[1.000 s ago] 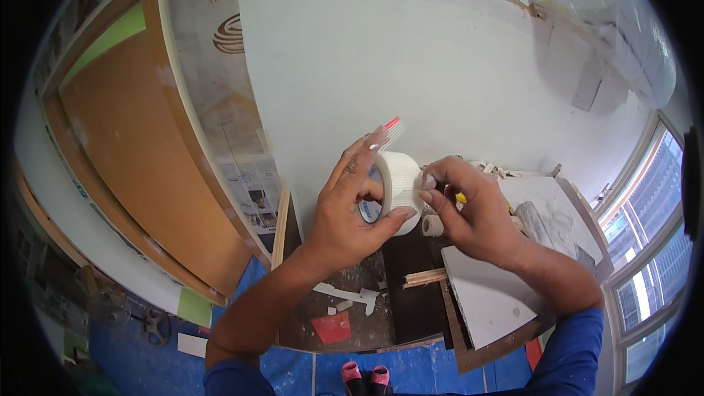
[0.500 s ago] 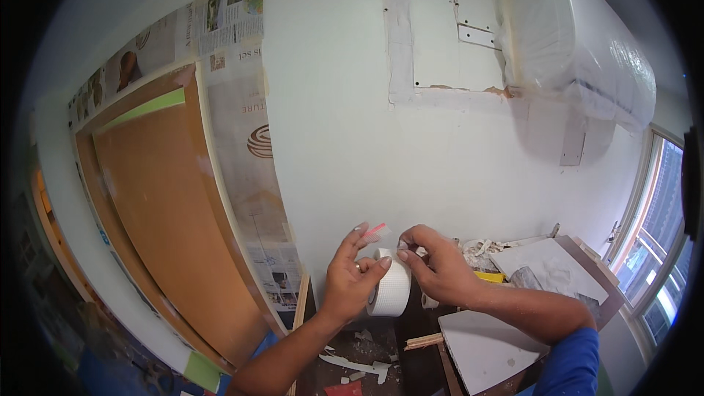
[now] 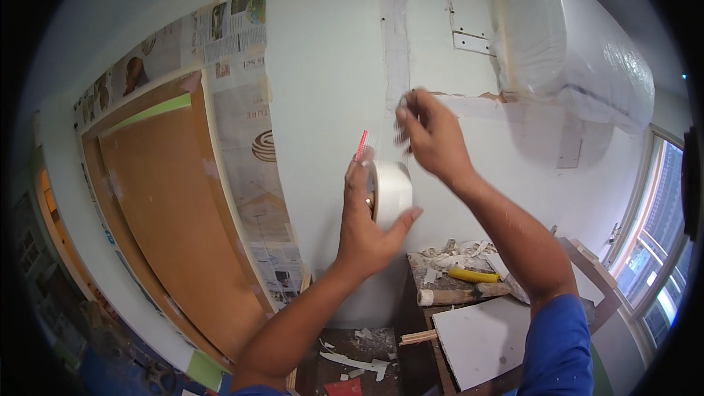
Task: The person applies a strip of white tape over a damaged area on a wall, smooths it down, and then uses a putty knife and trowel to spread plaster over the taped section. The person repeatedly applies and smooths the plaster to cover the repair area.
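My left hand (image 3: 363, 231) is closed round a roll of white mesh tape (image 3: 394, 194), its fingers through the core and its thumb along the near side. A small red-and-white strip (image 3: 362, 145) sticks up at the fingertips of that hand. Higher and to the right, my right hand (image 3: 434, 132) pinches thumb and forefinger together. A faint, see-through length of tape seems to run from the roll up to that pinch, while the other fingers blur with motion. Both hands are in front of the white wall (image 3: 330, 103), where a pale vertical seam band (image 3: 396, 51) shows.
Below right, a cluttered dark surface holds a yellow-handled tool (image 3: 474, 276), a wooden-handled tool (image 3: 455, 296) and a white board (image 3: 480, 337). A plastic-wrapped unit (image 3: 572, 44) juts from the wall. Newspaper (image 3: 238, 103) surrounds the orange-brown door (image 3: 169, 213) at left.
Both hands have risen, bringing the tape roll up off the cluttered surface's level. My right hand has moved farther up and away from the roll. The red-and-white strip now points more upright.
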The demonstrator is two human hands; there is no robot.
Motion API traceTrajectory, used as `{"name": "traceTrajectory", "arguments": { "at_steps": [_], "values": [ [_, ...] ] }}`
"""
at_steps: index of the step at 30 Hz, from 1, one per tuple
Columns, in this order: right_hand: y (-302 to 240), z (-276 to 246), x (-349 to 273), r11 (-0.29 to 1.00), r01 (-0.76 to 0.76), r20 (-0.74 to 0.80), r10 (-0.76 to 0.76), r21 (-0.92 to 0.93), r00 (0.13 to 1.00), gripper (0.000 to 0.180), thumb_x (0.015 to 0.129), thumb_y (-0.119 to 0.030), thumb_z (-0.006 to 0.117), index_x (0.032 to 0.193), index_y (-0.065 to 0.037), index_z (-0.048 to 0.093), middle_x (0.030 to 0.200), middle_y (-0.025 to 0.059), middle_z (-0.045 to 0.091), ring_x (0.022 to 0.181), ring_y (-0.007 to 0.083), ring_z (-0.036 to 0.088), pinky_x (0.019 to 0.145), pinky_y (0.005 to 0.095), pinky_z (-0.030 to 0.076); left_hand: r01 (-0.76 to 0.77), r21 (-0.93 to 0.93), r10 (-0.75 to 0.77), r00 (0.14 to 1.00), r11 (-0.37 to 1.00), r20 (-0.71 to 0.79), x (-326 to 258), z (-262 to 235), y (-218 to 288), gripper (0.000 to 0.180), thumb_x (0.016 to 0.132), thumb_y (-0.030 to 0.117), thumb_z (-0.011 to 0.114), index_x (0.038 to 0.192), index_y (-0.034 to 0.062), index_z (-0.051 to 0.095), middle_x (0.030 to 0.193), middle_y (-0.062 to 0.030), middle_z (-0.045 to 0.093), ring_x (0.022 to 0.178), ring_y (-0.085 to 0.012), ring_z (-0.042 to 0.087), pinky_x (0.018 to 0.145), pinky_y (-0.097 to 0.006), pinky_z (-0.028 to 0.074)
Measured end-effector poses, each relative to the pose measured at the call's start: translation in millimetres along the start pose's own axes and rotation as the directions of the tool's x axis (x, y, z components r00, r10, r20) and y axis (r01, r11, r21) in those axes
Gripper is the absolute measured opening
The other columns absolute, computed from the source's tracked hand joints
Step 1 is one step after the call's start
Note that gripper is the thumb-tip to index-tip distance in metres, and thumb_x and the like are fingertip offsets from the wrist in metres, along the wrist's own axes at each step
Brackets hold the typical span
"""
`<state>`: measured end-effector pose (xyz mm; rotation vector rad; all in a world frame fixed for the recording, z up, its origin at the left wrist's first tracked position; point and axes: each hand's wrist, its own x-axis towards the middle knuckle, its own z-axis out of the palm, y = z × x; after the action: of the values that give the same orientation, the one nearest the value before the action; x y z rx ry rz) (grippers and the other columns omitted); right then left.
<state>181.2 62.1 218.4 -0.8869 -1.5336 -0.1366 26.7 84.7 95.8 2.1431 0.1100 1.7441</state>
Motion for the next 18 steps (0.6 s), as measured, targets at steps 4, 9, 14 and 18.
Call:
{"name": "traceTrajectory", "arguments": {
  "at_steps": [4, 9, 14, 18],
  "values": [
    [12.2, -13.6, 79.2, 0.98, 0.131, -0.118, -0.149, -0.149, 0.982, 0.016, 0.098, -0.015, 0.068, 0.105, 0.0, 0.07, 0.087, 0.0158, 0.075, 0.078, 0.0283, 0.073, 0.075, 0.0398, 0.056, 0.139, -0.183, -0.153, 0.986, 0.973, -0.066, 18.4, 4.3, 8.4, 0.094, 0.095, 0.007, 0.079, 0.164, -0.0009, 0.017, 0.16, -0.0244, 0.031, 0.133, -0.0252, 0.056, 0.099, -0.036, 0.059],
    [33.1, -30.0, 174.7, 0.961, 0.126, -0.272, -0.193, -0.245, 0.943, 0.017, 0.098, -0.021, 0.069, 0.106, -0.007, 0.074, 0.092, 0.0143, 0.077, 0.088, 0.0332, 0.074, 0.083, 0.0437, 0.056, 0.214, -0.308, -0.222, 0.975, 0.927, 0.009, 8.9, 2.2, 6.2, 0.093, 0.094, 0.004, 0.077, 0.164, -0.0026, 0.015, 0.156, -0.0264, 0.037, 0.135, -0.0264, 0.054, 0.108, -0.039, 0.055],
    [24.8, -24.5, 230.4, 0.911, 0.085, -0.379, -0.25, -0.403, 0.891, 0.019, 0.098, -0.027, 0.07, 0.11, -0.015, 0.077, 0.097, 0.0096, 0.079, 0.095, 0.0333, 0.075, 0.089, 0.0464, 0.057, 0.262, -0.404, -0.256, 0.964, 0.877, 0.069, -13.8, 0.5, -13.0, 0.099, 0.091, 0.004, 0.08, 0.164, -0.0008, 0.014, 0.151, -0.0253, 0.041, 0.138, -0.0295, 0.052, 0.116, -0.042, 0.048],
    [26.6, -22.8, 263.8, 0.904, 0.052, -0.478, -0.273, -0.425, 0.835, 0.019, 0.096, -0.03, 0.072, 0.11, -0.019, 0.08, 0.1, 0.0078, 0.08, 0.1, 0.0325, 0.075, 0.09, 0.0463, 0.057, 0.224, -0.402, -0.198, 0.975, 0.888, 0.105, -18.7, -10.0, -20.6, 0.1, 0.089, 0.001, 0.08, 0.164, 0.0013, 0.013, 0.151, -0.0239, 0.042, 0.137, -0.0284, 0.053, 0.115, -0.041, 0.048]
  ]
}}
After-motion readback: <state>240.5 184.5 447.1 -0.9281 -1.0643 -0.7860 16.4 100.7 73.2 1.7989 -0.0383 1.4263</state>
